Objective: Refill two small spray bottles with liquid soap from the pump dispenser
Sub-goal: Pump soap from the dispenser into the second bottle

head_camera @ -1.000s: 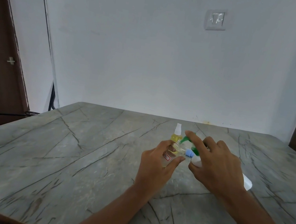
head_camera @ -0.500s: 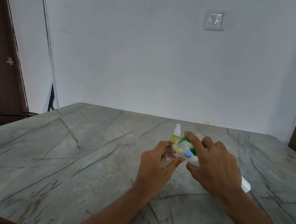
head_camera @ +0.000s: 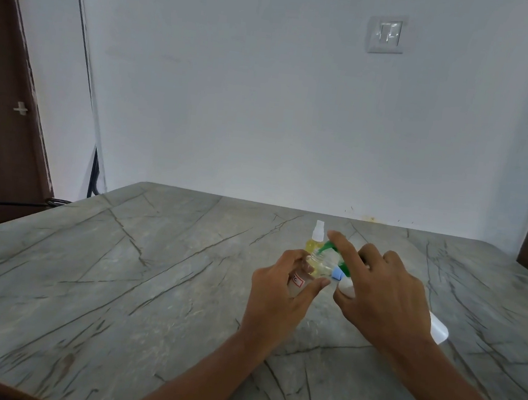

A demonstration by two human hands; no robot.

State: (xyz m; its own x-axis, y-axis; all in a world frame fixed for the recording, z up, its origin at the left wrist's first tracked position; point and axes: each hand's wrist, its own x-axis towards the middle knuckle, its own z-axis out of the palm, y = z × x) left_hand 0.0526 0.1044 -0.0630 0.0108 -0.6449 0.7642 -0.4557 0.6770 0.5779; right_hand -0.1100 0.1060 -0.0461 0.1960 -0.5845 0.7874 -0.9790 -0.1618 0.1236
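My left hand (head_camera: 278, 296) grips a small clear spray bottle (head_camera: 309, 269) with a red-edged label, tilted with its open neck toward the green pump head (head_camera: 327, 247). My right hand (head_camera: 379, 296) holds the white pump dispenser (head_camera: 437, 329) tilted, its base pointing lower right. The index finger lies along the green pump head. A second small spray bottle (head_camera: 315, 239) with yellow liquid and a white sprayer stands upright just behind. A small blue cap piece (head_camera: 337, 274) shows between my hands.
The hands work over a grey veined stone table (head_camera: 149, 285), right of its middle. A white wall runs along the far edge. A dark door (head_camera: 5, 140) stands at the left and dark wood at the right edge.
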